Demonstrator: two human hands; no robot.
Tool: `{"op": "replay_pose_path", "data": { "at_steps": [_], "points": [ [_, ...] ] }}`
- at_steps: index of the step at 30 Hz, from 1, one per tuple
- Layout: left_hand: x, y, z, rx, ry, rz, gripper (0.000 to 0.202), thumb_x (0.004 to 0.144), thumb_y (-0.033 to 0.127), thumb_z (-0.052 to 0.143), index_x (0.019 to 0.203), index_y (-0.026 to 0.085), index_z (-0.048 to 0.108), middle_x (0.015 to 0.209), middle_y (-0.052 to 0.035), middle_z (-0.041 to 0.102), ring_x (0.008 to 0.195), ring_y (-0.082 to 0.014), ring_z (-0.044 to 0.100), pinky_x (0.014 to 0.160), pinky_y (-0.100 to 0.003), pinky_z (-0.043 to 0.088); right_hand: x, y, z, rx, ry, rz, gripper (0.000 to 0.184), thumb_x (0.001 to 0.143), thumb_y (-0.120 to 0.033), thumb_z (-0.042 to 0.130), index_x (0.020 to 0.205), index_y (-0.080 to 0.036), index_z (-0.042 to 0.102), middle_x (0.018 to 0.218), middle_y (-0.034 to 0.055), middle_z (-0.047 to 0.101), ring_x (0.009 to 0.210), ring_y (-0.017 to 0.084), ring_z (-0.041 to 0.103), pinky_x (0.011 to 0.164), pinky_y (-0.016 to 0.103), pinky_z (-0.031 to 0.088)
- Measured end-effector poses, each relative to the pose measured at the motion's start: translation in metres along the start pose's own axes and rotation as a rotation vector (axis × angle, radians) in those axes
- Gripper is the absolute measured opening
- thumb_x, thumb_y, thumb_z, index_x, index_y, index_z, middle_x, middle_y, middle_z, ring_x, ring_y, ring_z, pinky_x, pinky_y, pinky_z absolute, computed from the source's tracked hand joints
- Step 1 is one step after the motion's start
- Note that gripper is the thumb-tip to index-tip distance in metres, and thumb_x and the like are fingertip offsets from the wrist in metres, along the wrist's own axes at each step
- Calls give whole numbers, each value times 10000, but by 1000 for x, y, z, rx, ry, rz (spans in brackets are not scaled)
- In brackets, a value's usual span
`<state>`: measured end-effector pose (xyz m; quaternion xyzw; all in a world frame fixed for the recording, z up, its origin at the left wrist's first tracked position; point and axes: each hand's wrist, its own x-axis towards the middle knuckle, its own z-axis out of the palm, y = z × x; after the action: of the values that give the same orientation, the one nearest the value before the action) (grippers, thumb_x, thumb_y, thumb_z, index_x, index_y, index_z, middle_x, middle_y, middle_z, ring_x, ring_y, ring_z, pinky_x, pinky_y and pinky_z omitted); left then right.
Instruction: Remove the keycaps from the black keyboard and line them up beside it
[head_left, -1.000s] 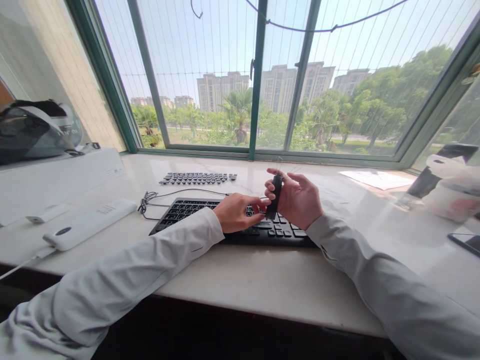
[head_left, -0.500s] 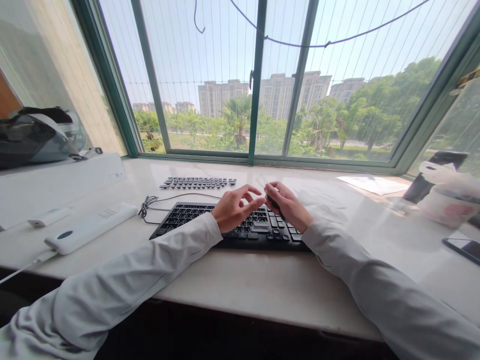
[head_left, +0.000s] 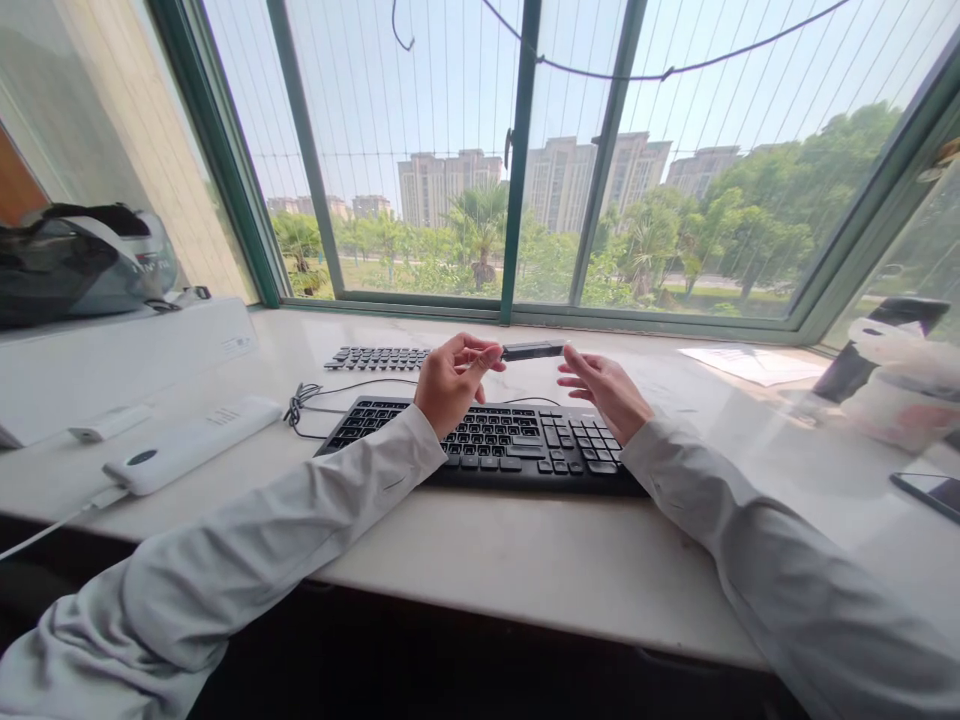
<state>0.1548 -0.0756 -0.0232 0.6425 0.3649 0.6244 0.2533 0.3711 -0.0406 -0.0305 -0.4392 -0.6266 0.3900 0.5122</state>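
Note:
My left hand (head_left: 454, 385) pinches one end of a slim black bar, which looks like the handle of a keycap puller (head_left: 534, 351); no wire loop shows on it now. At the bar's other end is my right hand (head_left: 604, 388), its fingers apart and one fingertip at or just touching the tip. Both hands hover over a black keyboard (head_left: 480, 480). Its left and middle parts show bare key sockets, while keycaps sit on the number pad side. Loose keycaps (head_left: 379, 358) lie in rows behind it, partly hidden by my left hand.
A coiled black cable (head_left: 300, 402) lies left of the keyboard. Farther left are a white power bank (head_left: 191, 445) with a cable, a small white block (head_left: 109, 423) and a white box (head_left: 127, 370) bearing a bag (head_left: 82, 260). Rightward are paper (head_left: 750, 365), a phone (head_left: 930, 492) and a plastic-wrapped container (head_left: 904, 400).
The keycap puller, earlier in my right hand with its wire loop showing, is now held up sideways by my left hand. My right hand has opened and moved right.

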Motion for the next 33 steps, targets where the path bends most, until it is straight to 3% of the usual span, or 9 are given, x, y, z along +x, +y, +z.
{"op": "replay_pose_path", "data": {
  "at_steps": [2, 5, 8, 12, 15, 18, 20, 24, 33],
  "points": [
    [-3, 1, 3, -52, -25, -17, 369, 829, 485, 665, 906, 131, 596, 850, -75, 737, 359, -38, 498, 344, -171, 416, -4, -1, 8, 221, -152, 135, 590, 742, -696, 645, 1012, -172, 635, 1129, 141, 675, 1046, 261, 647, 865, 363, 521],
    [-12, 1, 10, -117, -199, -82, 393, 825, 513, 657, 918, 152, 532, 879, -83, 734, 377, -59, 538, 338, -175, 417, -14, -7, 26, 477, -269, 108, 501, 768, -639, 665, 980, -185, 663, 1043, 86, 709, 1051, 214, 642, 913, 319, 495],
    [-21, 0, 16, -123, -408, -144, 421, 794, 533, 679, 896, 176, 481, 920, -88, 726, 503, -114, 629, 350, -175, 428, -23, -15, 38, 620, -219, 32, 456, 780, -640, 650, 966, -223, 652, 966, 35, 714, 1017, 192, 639, 858, 314, 504],
    [-26, -1, 16, 55, -531, -166, 381, 825, 527, 640, 854, 173, 506, 929, -57, 730, 403, -66, 531, 363, -192, 413, -29, -23, 40, 699, -147, -16, 401, 746, -596, 714, 876, -240, 584, 854, -3, 669, 896, 163, 641, 773, 293, 506],
    [-24, -2, 13, 235, -544, -131, 369, 879, 532, 554, 853, 164, 580, 896, -45, 741, 421, -73, 529, 415, -207, 422, -26, -24, 38, 721, -83, 7, 385, 725, -507, 772, 841, -249, 511, 629, -73, 465, 584, 95, 512, 590, 242, 459],
    [-21, -3, 11, 422, -513, -50, 328, 901, 478, 532, 854, 172, 642, 843, -29, 745, 564, -116, 609, 527, -216, 453, -22, -17, 37, 712, -67, 50, 414, 720, -480, 782, 800, -243, 452, 588, -93, 293, 482, 76, 332, 478, 222, 369],
    [-20, -4, 10, 529, -495, -10, 270, 888, 431, 556, 863, 187, 670, 830, -16, 744, 651, -137, 633, 582, -222, 456, -21, -12, 39, 720, -64, 68, 436, 706, -481, 793, 799, -239, 442, 602, -90, 295, 496, 72, 317, 474, 211, 353],
    [-20, -6, 9, 675, -482, 6, 218, 867, 399, 575, 884, 218, 695, 851, 3, 740, 651, -138, 612, 605, -238, 440, -22, -7, 41, 717, -69, 135, 469, 648, -473, 831, 842, -238, 475, 632, -87, 356, 543, 67, 347, 513, 191, 381],
    [-18, -7, 8, 723, -482, 29, 229, 864, 405, 568, 895, 223, 703, 849, 6, 735, 657, -144, 602, 606, -246, 416, -25, -9, 41, 539, -74, 177, 415, 705, -491, 755, 926, -283, 473, 692, -79, 411, 597, 88, 387, 562, 205, 445]
  ]
}}
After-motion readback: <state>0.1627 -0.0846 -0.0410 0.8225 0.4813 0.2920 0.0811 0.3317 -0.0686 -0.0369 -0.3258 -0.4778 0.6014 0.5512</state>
